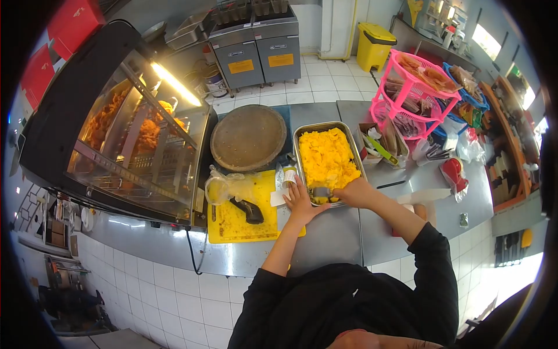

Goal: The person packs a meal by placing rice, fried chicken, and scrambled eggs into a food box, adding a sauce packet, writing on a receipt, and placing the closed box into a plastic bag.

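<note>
A steel tray [300,168] full of lumpy yellow food [326,156] sits on the counter in front of me. My right hand [356,193] is closed around a grey utensil, its wide end [321,191] in the food by the tray's near edge; its exact kind is unclear. Fingers spread, my left hand [299,203] lies against the near left corner of the tray. Just beyond its fingertips stands a small container with a yellowish label [289,175]. To its left, a yellow cutting board [264,224] carries a black curved object [249,210] and a clear plastic bag [232,187].
A lit glass warming cabinet [139,134] with fried food fills the left side. A round brown board [249,138] lies behind the cutting board. On the right are a pink tiered basket [401,102], a small box with a green-handled tool [381,149], and a red-and-white item [455,175].
</note>
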Demonstrator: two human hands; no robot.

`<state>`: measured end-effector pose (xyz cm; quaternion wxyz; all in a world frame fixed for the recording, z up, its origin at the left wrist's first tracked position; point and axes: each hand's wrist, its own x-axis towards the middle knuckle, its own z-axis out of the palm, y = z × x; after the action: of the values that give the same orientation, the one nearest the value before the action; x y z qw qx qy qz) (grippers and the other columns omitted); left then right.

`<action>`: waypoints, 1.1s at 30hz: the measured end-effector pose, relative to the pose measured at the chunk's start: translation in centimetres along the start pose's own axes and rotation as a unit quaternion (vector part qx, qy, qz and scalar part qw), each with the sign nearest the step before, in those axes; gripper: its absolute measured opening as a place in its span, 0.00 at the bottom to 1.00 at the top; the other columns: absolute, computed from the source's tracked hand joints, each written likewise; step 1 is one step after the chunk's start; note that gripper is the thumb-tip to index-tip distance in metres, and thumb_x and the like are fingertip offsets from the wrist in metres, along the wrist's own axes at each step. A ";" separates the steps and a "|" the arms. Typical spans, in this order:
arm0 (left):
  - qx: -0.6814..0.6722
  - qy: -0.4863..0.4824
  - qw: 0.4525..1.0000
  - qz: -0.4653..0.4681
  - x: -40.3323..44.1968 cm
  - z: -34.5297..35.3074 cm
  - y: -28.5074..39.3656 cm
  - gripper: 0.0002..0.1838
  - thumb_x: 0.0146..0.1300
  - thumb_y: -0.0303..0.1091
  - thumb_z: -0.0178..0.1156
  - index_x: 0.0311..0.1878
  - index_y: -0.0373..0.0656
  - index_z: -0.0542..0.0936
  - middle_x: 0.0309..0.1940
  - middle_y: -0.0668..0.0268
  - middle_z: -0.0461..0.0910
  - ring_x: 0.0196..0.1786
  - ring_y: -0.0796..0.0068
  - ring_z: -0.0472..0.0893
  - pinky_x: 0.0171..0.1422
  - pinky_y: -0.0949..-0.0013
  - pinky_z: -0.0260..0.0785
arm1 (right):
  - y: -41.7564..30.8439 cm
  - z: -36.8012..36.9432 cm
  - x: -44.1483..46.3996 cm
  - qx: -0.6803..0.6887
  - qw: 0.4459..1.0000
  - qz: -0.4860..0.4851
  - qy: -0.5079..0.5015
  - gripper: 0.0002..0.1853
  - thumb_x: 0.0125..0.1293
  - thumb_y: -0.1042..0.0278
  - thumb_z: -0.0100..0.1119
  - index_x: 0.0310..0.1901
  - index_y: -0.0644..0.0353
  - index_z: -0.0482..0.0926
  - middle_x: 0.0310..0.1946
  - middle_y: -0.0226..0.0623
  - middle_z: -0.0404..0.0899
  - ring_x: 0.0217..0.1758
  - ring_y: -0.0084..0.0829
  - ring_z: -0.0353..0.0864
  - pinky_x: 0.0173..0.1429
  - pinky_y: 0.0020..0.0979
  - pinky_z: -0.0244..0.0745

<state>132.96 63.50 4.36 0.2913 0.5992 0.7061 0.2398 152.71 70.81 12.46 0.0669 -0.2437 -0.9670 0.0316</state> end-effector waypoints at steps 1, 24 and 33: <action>0.001 -0.002 1.000 0.000 0.0 -0.1 0.0 0.78 0.37 0.69 0.70 0.71 0.39 0.23 0.72 0.37 0.34 0.75 0.37 0.33 0.70 0.34 0.20 | -0.2 0.2 -0.2 0.007 1.000 -0.003 -0.021 0.06 0.56 0.63 0.55 0.35 0.48 0.78 0.16 0.35 0.75 0.22 0.40 0.80 0.27 0.42 0.73; 0.012 0.073 0.996 0.059 -0.7 -0.6 -1.7 0.76 0.38 0.68 0.70 0.72 0.39 0.25 0.73 0.40 0.37 0.75 0.38 0.37 0.72 0.34 0.25 | 1.6 4.9 -2.9 0.306 0.935 0.177 0.028 0.09 0.69 0.59 0.50 0.39 0.49 0.79 0.17 0.29 0.74 0.21 0.28 0.75 0.28 0.34 0.69; -0.293 0.300 0.900 0.116 -4.5 -5.6 -0.8 0.23 0.65 0.24 0.57 0.64 0.35 0.70 0.60 0.56 0.72 0.60 0.65 0.72 0.66 0.67 0.62 | -6.3 -4.7 -15.7 0.652 0.610 0.373 0.252 0.14 0.73 0.59 0.48 0.38 0.58 0.80 0.16 0.18 0.58 0.19 0.13 0.54 0.24 0.18 0.51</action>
<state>128.98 58.97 8.42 0.1981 0.4640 0.5838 0.6362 164.13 57.99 15.94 0.4319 -0.4737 -0.4610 0.6137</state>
